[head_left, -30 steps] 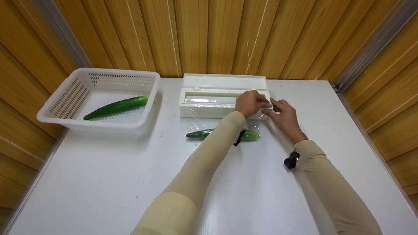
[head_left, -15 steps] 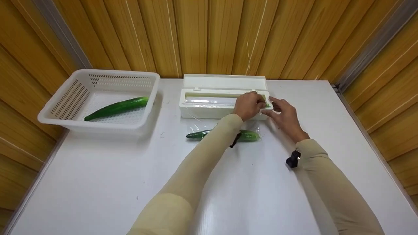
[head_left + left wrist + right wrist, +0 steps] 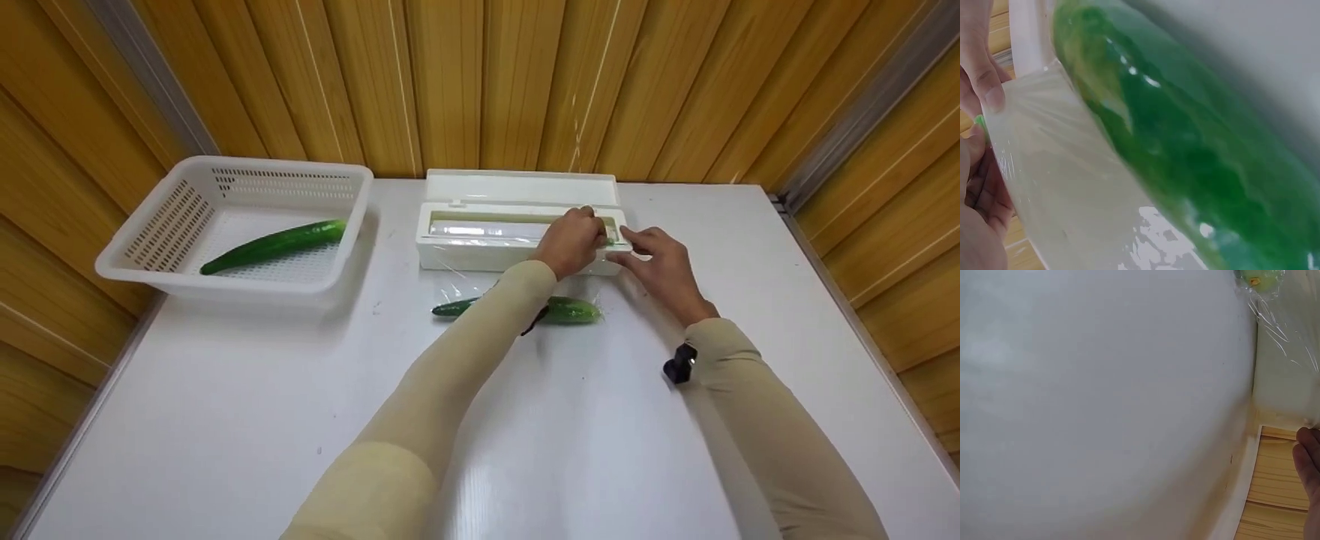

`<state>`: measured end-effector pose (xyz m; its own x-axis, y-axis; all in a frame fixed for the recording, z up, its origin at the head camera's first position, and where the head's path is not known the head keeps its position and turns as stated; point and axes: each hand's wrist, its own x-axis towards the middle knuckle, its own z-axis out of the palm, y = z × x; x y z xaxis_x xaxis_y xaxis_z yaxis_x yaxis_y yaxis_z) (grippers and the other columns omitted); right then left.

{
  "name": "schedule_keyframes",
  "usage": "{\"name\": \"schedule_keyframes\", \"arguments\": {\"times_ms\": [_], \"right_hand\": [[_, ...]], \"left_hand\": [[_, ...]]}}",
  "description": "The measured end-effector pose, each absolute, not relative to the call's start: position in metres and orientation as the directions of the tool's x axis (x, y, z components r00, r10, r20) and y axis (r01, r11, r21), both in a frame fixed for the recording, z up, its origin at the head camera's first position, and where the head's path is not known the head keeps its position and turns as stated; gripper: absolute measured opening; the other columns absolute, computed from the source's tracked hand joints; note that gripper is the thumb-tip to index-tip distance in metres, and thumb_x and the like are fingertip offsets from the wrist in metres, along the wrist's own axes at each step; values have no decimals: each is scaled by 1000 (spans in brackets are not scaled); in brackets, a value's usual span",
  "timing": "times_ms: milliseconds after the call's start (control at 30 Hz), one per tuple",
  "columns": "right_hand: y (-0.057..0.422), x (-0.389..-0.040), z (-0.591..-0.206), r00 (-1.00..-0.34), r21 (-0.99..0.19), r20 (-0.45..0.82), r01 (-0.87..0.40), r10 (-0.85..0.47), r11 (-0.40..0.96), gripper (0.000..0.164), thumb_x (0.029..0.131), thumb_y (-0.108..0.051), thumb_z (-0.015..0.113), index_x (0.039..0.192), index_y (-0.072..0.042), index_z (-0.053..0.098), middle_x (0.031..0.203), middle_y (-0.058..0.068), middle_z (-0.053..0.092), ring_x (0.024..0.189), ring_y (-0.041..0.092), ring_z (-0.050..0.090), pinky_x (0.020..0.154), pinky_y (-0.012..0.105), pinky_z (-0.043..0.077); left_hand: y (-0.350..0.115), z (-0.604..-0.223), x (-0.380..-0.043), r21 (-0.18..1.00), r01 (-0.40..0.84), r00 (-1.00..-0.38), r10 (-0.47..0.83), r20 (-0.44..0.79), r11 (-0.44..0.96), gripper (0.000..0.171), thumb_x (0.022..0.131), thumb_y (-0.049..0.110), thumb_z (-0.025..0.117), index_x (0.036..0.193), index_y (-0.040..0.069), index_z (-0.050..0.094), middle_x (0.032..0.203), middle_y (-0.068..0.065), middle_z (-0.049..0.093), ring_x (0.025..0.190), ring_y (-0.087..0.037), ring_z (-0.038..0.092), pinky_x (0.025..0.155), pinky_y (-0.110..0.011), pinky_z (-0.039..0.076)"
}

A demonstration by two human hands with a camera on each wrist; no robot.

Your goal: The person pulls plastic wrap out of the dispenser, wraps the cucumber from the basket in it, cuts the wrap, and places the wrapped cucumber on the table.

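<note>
A white cling film dispenser box (image 3: 472,259) stands at the back middle with its lid (image 3: 517,187) raised and a film roll (image 3: 487,229) inside. My left hand (image 3: 570,240) reaches over its right part, fingers curled on a small green slider (image 3: 981,125) at the front rim. My right hand (image 3: 664,270) pinches the box's right front corner, thumb in front and fingers on top. Clear film (image 3: 1055,146) runs down from the box over a cucumber (image 3: 574,310) lying on the table. My left forearm hides the cucumber's middle.
To the left stands a white perforated basket (image 3: 225,283) with another cucumber (image 3: 274,246) inside. The white table (image 3: 225,420) meets wood-panelled walls (image 3: 517,90) at the back and sides.
My left hand and the green slider have shifted slightly left along the box's front rim, away from the right corner. My right hand stays at that corner.
</note>
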<state>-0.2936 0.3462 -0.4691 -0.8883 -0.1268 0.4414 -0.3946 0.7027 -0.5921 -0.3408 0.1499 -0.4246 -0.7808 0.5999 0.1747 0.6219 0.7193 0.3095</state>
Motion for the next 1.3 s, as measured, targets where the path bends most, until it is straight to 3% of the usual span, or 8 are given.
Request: {"name": "schedule_keyframes", "arguments": {"times_ms": [233, 467, 533, 767, 900, 1033, 1100, 1300], "right_hand": [[354, -291, -468, -911, -612, 400, -350, -104, 709, 55, 91, -11, 85, 142, -1, 65, 112, 21, 67, 109, 36, 69, 97, 50, 57], [354, -289, -471, -904, -610, 414, -363, -107, 705, 56, 90, -14, 87, 140, -2, 66, 109, 19, 68, 107, 34, 69, 93, 18, 53], [354, -289, -471, -904, -612, 414, -363, -106, 703, 56, 90, -14, 87, 141, -2, 66, 109, 19, 68, 106, 34, 70, 93, 21, 54], [355, -289, -467, -909, -622, 405, -354, -99, 698, 56, 91, -14, 86, 142, -3, 65, 110, 20, 67, 107, 39, 71, 90, 12, 49], [356, -288, -468, -909, -612, 406, -348, -96, 710, 56, 91, -14, 86, 142, -2, 64, 111, 21, 67, 107, 40, 71, 94, 30, 56], [354, -289, -471, -908, -617, 406, -356, -103, 702, 56, 91, -13, 85, 142, -1, 64, 111, 21, 66, 107, 39, 72, 95, 50, 56], [352, -289, -471, -906, -624, 410, -363, -105, 692, 55, 91, -12, 85, 141, -1, 64, 111, 21, 67, 107, 38, 72, 94, 52, 56], [347, -290, -471, -901, -618, 423, -366, -99, 696, 54, 90, -13, 86, 140, -2, 66, 109, 19, 68, 106, 39, 72, 93, 37, 58]], "left_hand": [[128, -426, -340, 319, 624, -780, 598, 185, 714, 22, 108, 19, 66, 124, 9, 78, 117, -5, 68, 109, -18, 64, 101, -28, 51], [112, -427, -335, 213, 669, -742, 630, 228, 712, 22, 108, 19, 66, 122, 7, 78, 115, -7, 69, 108, -21, 66, 96, -30, 54], [108, -425, -336, 193, 670, -741, 632, 226, 717, 22, 108, 18, 66, 122, 7, 78, 115, -8, 69, 106, -21, 66, 96, -30, 55], [73, -420, -339, 226, 648, -761, 613, 212, 727, 22, 108, 16, 65, 121, 4, 77, 114, -10, 70, 107, -24, 67, 96, -31, 55], [54, -420, -339, 264, 639, -769, 608, 198, 723, 23, 108, 16, 65, 122, 3, 76, 115, -11, 69, 108, -25, 67, 97, -32, 55], [44, -423, -338, 263, 646, -763, 615, 198, 716, 23, 108, 15, 65, 124, 1, 74, 115, -12, 69, 109, -26, 67, 98, -33, 55], [40, -422, -337, 258, 646, -763, 614, 202, 718, 23, 108, 15, 65, 123, 1, 74, 115, -12, 69, 109, -26, 67, 98, -33, 55], [26, -421, -335, 246, 643, -766, 606, 214, 725, 21, 107, 13, 66, 120, -1, 74, 113, -14, 69, 107, -28, 67, 96, -35, 56]]}}
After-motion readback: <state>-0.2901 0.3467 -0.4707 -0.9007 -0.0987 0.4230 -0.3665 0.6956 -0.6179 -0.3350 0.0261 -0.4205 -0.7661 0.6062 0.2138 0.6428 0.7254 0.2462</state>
